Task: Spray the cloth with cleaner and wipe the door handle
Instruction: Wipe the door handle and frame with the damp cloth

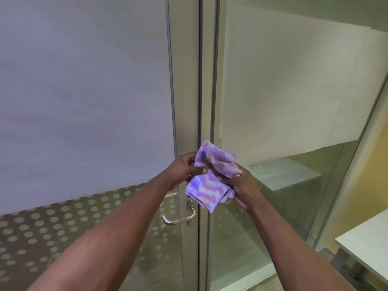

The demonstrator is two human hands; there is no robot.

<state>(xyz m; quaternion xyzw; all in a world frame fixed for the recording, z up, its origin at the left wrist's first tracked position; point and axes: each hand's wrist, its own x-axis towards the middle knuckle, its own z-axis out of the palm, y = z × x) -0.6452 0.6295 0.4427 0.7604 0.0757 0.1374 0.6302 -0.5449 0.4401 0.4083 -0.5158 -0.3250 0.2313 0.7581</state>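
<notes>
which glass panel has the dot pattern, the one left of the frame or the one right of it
The left glass panel, the one with the door handle: its lower part carries rows of pale dots. The right glass panel has none.

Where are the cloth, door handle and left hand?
cloth (pixel 206 186): head view, on its striped lower fold.
door handle (pixel 178 221): head view, on the lever bar.
left hand (pixel 184 166): head view, on the back of the hand.

Office: frosted glass door (pixel 84 101), desk (pixel 365 238)
</notes>
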